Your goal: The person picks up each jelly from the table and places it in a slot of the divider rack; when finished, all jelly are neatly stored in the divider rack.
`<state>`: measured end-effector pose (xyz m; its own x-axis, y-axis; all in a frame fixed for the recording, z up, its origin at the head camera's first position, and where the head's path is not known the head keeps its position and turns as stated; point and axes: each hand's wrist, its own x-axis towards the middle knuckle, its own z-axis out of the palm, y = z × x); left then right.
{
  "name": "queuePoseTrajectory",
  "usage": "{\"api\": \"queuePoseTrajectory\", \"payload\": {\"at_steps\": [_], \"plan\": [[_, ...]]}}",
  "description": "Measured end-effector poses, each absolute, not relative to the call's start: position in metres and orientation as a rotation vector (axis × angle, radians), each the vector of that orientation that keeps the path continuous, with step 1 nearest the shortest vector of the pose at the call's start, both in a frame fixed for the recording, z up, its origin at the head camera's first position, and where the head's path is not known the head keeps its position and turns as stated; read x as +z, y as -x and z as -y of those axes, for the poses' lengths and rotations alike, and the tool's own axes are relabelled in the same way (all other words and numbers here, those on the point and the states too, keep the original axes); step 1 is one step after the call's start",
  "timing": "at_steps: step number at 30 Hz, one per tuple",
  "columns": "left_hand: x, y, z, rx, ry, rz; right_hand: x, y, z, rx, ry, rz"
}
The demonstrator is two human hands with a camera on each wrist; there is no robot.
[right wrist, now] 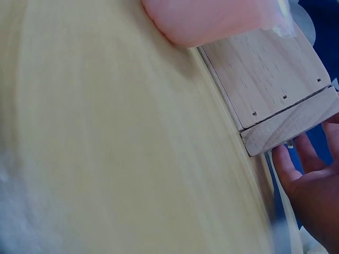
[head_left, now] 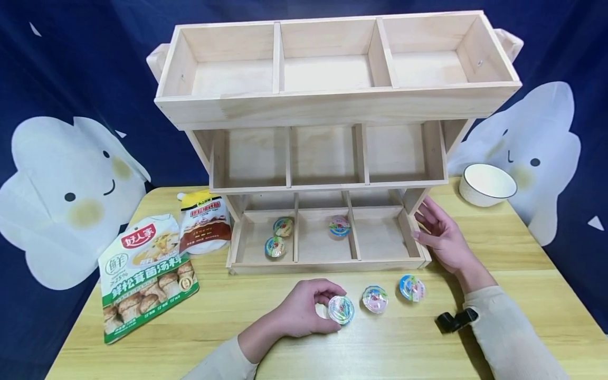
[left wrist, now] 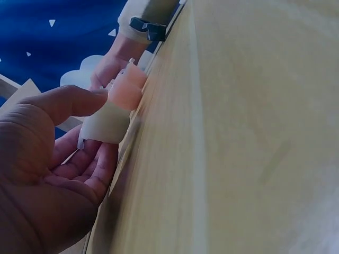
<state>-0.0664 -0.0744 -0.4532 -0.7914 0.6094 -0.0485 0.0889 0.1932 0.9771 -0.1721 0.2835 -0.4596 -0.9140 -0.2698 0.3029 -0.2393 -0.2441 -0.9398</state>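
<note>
On a yellow wooden worktop (head_left: 513,253), a three-tiered pale wooden rack (head_left: 342,108) is standing.
The right hand (head_left: 445,241), loosely spread, is touching its side; the left hand (head_left: 306,309) is pinching a round, shiny-lidded plastic cup (head_left: 341,310) out front, apparently a pick-up step, next calling for a level lift.

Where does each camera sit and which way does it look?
Head: on the person's head, looking forward and down at the wooden shelf; left hand, right hand and both sleeves show.
Left wrist: on that wrist, looking along the table past the left hand and the jelly cup it holds; the right hand shows beyond.
Right wrist: on that wrist, looking across the table at the wooden shelf's side; the right hand shows partly.
Shared: head and left wrist both show that jelly cup.
</note>
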Motion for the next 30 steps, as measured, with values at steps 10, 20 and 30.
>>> {"api": "queuePoseTrajectory", "payload": {"at_steps": [10,20,30], "plan": [[-0.444,0.070,0.077,1.762,-0.649,-1.934,-0.460,0.171,-0.283,-2.376,0.651,-1.927],[-0.428,0.078,0.080,1.812,-0.741,-1.983,-0.458,0.171,-0.283,-2.380,0.656,-1.926],[-0.411,0.093,0.081,1.819,-0.754,-2.083,-0.459,0.172,-0.283,-2.371,0.639,-1.933]]}}
